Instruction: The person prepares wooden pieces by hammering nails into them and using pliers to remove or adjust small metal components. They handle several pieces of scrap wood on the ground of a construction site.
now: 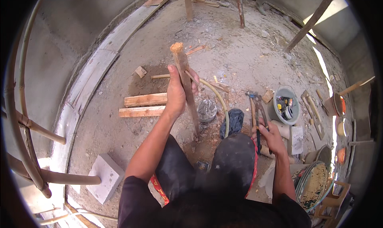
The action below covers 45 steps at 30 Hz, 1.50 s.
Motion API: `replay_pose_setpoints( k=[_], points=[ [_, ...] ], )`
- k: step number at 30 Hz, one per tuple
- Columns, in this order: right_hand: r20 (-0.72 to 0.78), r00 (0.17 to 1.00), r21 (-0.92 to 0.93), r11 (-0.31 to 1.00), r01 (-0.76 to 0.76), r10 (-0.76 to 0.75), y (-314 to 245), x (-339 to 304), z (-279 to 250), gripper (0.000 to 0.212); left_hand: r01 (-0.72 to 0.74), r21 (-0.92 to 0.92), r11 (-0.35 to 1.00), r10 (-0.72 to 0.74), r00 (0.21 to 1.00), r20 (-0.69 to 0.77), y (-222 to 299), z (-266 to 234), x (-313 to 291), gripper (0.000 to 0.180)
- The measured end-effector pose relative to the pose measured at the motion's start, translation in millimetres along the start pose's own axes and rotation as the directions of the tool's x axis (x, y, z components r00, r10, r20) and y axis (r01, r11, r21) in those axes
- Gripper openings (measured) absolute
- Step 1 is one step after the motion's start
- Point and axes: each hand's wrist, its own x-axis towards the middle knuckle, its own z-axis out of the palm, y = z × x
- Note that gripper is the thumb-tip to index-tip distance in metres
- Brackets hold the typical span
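My left hand (177, 90) is wrapped round a wooden stake (187, 80), held tilted in front of me with its splintered, pale end up. A large nail (193, 80) sticks out sideways from the stake, beside my fingers. Lower on the right, my right hand (271, 136) is closed round the dark handles of long-handled pincers (260, 106). Against the pincers lies a hammer (252, 102) with a wooden handle and a bluish head; its lower end is partly hidden. Between my knees and the stake stands a small clear tub (207, 109), its contents unclear.
Two wood pieces (145, 100) lie left of the stake. A yellowish hose (218, 95) curves towards my knee, beside a black plastic bag (235, 122). A grey bucket of small items (295, 112) stands right. Bamboo poles (72, 178) and a pale block (104, 180) are at left.
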Motion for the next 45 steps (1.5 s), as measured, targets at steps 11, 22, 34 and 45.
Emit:
replay_pose_setpoints(
  k=[11, 22, 34, 45],
  points=[
    [0.591, 0.806, -0.386, 0.887, 0.253, 0.027, -177.7, 32.1, 63.9, 0.041, 0.058, 0.148, 0.987, -0.035, 0.987, -0.155, -10.6, 19.2, -9.6, 0.088],
    [0.528, 0.819, -0.531, 0.840, 0.113, 0.224, -194.7, 33.9, 76.5, 0.037, 0.017, -0.009, 1.000, -0.019, 0.966, -0.257, -15.0, 26.5, -7.0, 0.072],
    [0.459, 0.865, -0.427, 0.803, 0.416, -0.204, -118.0, 60.4, 84.6, 0.042, 0.012, 0.202, 0.979, 0.045, 0.960, -0.277, -28.7, 24.4, 10.5, 0.085],
    [0.435, 0.895, -0.264, 0.935, 0.236, -0.103, -103.5, 48.3, 25.3, 0.041, -0.078, 0.478, 0.875, 0.105, 0.994, -0.030, -38.8, 81.4, 11.9, 0.094]
  ],
)
